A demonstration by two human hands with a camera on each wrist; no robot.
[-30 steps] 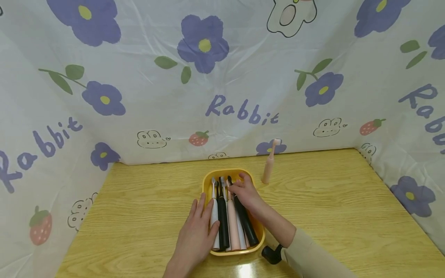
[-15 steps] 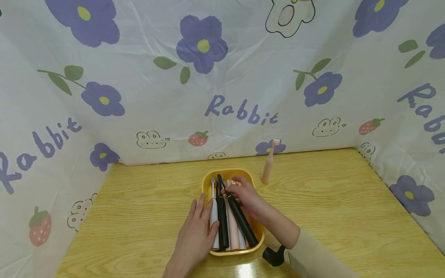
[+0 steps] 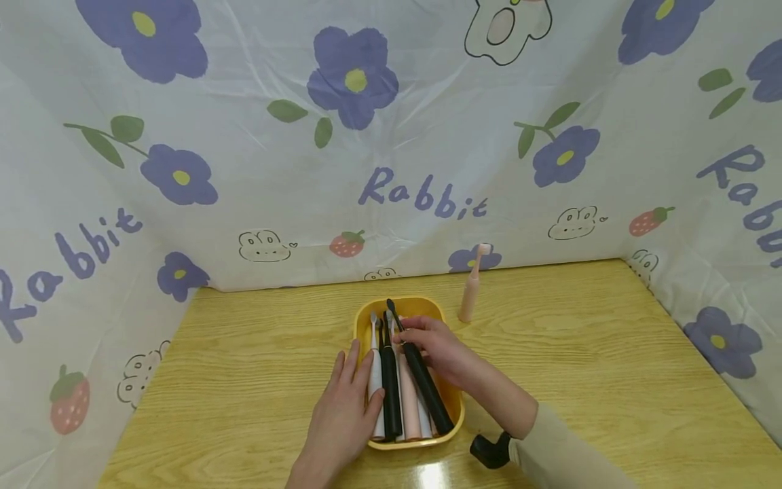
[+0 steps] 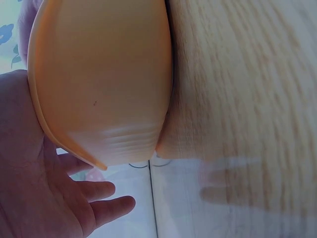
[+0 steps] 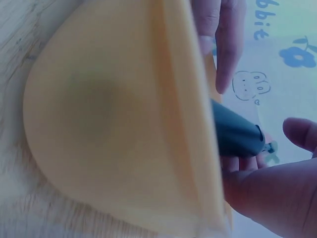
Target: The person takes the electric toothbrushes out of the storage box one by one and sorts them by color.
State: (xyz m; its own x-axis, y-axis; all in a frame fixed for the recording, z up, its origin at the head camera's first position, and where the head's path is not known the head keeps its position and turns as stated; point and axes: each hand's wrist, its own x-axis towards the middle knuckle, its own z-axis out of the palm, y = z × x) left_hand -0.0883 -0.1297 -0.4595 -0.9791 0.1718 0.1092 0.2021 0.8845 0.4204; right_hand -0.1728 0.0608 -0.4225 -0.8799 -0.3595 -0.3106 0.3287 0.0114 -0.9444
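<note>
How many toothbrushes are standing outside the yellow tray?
1: a pink toothbrush stands on the wooden table, just right of the far end of the yellow tray. I see no others outside, though the hands and arms could hide something.

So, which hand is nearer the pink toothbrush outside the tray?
The right hand, over the yellow tray, in front and left of the pink toothbrush; the left hand is farther, at the tray's left rim.

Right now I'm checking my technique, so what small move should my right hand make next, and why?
I'd probably raise the rightmost black toothbrush slightly: your right hand holds it near the neck, its lower end sits inside the yellow tray, and your left hand lies over the left rim.
</note>
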